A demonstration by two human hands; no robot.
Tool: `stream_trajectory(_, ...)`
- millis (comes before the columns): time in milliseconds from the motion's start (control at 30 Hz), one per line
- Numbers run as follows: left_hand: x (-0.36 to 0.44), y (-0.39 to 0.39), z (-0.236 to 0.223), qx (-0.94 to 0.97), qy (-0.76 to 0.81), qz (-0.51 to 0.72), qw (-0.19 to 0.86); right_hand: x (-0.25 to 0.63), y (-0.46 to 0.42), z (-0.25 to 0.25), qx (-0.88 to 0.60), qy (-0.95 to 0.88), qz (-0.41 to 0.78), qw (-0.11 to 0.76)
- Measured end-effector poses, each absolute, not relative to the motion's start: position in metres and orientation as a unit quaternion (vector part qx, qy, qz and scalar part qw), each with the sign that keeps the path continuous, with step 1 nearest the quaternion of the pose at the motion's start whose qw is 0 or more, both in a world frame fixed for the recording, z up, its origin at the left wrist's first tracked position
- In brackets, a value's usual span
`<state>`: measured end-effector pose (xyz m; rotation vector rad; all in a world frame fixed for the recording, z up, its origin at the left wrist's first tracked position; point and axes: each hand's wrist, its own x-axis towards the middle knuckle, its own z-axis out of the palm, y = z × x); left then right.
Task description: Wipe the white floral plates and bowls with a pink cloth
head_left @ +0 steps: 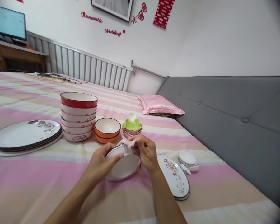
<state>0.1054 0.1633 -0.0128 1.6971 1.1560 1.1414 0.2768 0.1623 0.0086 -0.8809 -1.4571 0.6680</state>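
A white bowl (122, 168) is tilted between my two hands, its inside turned towards me. My left hand (105, 158) grips its left rim, thumb laid over the inside edge. A pale pink cloth (133, 145) is pinched in my right hand (147, 153) and folded over the bowl's upper right rim. Part of the cloth hangs down along the right side. Just beyond my hands are two stacked orange bowls (107, 134) and a pile of small dishes topped by a green leaf-shaped dish (132, 124).
A tall stack of bowls (78, 118) stands left of the orange ones, beside a stack of oval plates (25, 135). More oval plates (175, 177) and small white dishes (188, 158) lie to the right. A pink pillow (160, 105) rests by the grey headboard (231, 115) on the striped bed.
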Motion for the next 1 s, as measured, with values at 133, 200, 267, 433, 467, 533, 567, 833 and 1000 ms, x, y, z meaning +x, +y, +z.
stream_trajectory(133, 0.105, 0.163, -0.012, 0.664, 0.452, 0.452, 0.388, 0.279, 0.160, 0.010, -0.355, -0.645, 0.315, 0.599)
stream_trajectory(200, 0.105, 0.163, -0.012, 0.663, 0.451, 0.452, 0.390, 0.279, 0.159, 0.012, -0.334, -0.664, 0.299, 0.599)
stream_trajectory(267, 0.105, 0.163, -0.011, 0.662, 0.451, 0.455, 0.390, 0.280, 0.157, 0.015, -0.317, -0.686, 0.280, 0.592)
stream_trajectory(433, 0.106, 0.164, -0.011, 0.658, 0.453, 0.463, 0.383, 0.281, 0.153, 0.022, -0.296, -0.740, 0.275, 0.537)
stream_trajectory(467, 0.106, 0.164, -0.010, 0.658, 0.454, 0.464, 0.382, 0.281, 0.152, 0.022, -0.297, -0.743, 0.282, 0.529)
stream_trajectory(533, 0.105, 0.164, -0.010, 0.657, 0.454, 0.463, 0.385, 0.281, 0.150, 0.023, -0.310, -0.726, 0.309, 0.530)
stream_trajectory(567, 0.106, 0.164, -0.010, 0.657, 0.453, 0.462, 0.388, 0.281, 0.149, 0.023, -0.323, -0.707, 0.325, 0.539)
stream_trajectory(833, 0.108, 0.163, -0.010, 0.665, 0.412, 0.476, 0.402, 0.277, 0.140, 0.031, -0.460, -0.723, 0.201, 0.475)
stream_trajectory(1000, 0.108, 0.165, -0.010, 0.662, 0.435, 0.478, 0.379, 0.275, 0.134, 0.034, -0.466, -0.814, 0.109, 0.330)
